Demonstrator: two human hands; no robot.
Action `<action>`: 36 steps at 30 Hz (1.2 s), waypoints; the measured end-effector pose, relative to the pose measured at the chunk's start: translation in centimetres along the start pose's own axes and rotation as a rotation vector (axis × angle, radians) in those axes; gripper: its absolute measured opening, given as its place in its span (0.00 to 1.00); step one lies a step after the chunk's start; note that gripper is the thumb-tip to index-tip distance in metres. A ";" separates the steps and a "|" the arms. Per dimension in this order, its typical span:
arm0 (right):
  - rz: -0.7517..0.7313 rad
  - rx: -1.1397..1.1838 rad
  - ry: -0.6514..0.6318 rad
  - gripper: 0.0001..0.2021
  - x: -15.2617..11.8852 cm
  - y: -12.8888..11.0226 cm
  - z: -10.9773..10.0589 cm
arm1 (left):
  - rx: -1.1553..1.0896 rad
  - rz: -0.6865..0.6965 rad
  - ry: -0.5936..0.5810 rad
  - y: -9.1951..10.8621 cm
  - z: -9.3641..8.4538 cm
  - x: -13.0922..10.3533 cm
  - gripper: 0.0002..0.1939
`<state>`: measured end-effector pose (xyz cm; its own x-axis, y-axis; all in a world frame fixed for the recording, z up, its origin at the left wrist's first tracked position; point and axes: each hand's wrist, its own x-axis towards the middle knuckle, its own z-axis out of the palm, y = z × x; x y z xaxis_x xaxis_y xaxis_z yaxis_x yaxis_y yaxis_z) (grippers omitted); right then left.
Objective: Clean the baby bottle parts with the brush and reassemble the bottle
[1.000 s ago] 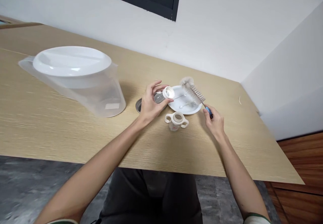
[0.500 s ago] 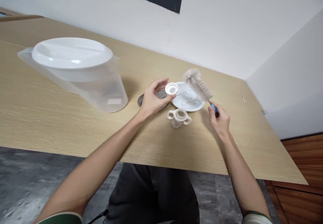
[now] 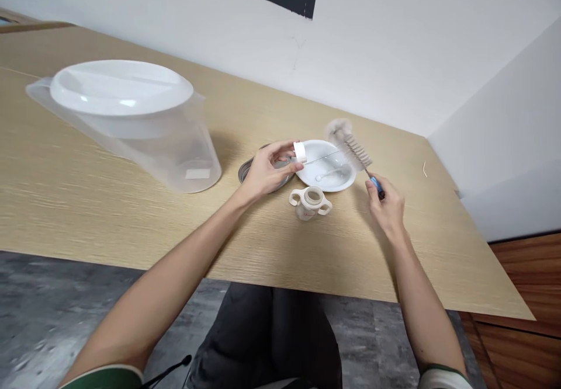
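Between its thumb and fingers, my left hand [image 3: 268,170] grips a white ring-shaped cap [image 3: 300,152], now seen side-on. My right hand [image 3: 386,202] is closed round the blue handle of a bottle brush [image 3: 357,152], whose pale bristles are raised over a white bowl [image 3: 324,184]. A thin wire runs from near the cap toward the bristles. A small white item with a thin stem lies in the bowl. In front of the bowl, a small two-handled bottle [image 3: 309,207] stands upright with its mouth uncovered. Behind my left hand is a metal tray [image 3: 243,172], partly hidden.
A large translucent pitcher [image 3: 175,149] with a white lid [image 3: 120,88] stands on the left of the wooden table [image 3: 263,249]. A thin white strip [image 3: 424,169] lies at the right. The wall borders the table's far edge.
My left hand has turned the cap from facing me to side-on. My right hand has moved slightly right with the brush, whose bristles have shifted right.
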<state>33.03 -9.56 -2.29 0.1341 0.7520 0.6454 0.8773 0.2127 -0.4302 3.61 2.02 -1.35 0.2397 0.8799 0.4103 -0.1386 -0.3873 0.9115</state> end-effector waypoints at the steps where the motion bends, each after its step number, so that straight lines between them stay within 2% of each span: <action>1: 0.025 0.001 0.024 0.20 0.0 0.1 -0.1 | -0.017 -0.015 0.002 0.0 0.0 0.0 0.33; 5: -0.024 0.053 0.039 0.19 -0.4 -0.6 0.2 | -0.104 -0.055 -0.006 -0.1 0.2 -0.1 0.35; 8: -0.133 0.087 -0.059 0.17 -0.7 -1.4 0.7 | -0.125 -0.049 -0.029 -0.2 0.4 -0.1 0.34; 11: -0.119 0.072 -0.116 0.17 -0.5 -1.1 0.9 | -0.145 -0.047 -0.058 -0.2 0.4 -0.2 0.35; 16: 0.003 0.024 -0.029 0.20 -0.1 -0.1 0.1 | -0.182 -0.080 -0.068 -0.2 0.5 -0.3 0.36; 19: -0.043 0.030 0.001 0.19 -0.3 -0.6 -0.3 | -0.220 -0.070 -0.082 -0.4 0.4 -0.3 0.39; 24: -0.215 0.035 -0.086 0.16 -0.4 -0.9 0.0 | -0.246 -0.081 -0.104 -0.3 0.3 -0.4 0.43; 29: -0.111 -0.018 0.041 0.17 0.0 0.4 0.0 | -0.304 -0.134 -0.087 1.0 0.3 -0.6 0.43; 32: -0.085 0.009 0.115 0.17 -0.1 0.1 -0.2 | -0.354 -0.165 -0.101 1.3 0.4 -0.6 0.43; 34: -0.121 0.022 0.121 0.17 -0.3 -0.4 -0.1 | -0.385 -0.189 -0.113 1.1 0.4 -0.6 0.42; 36: -0.184 0.030 0.055 0.16 -0.4 -0.8 0.1 | -0.399 -0.198 -0.118 0.8 0.4 -0.5 0.42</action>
<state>32.26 -9.99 -2.30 -0.0018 0.6636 0.7481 0.8753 0.3628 -0.3197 3.72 1.12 -0.82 0.4035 0.8800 0.2507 -0.4323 -0.0582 0.8998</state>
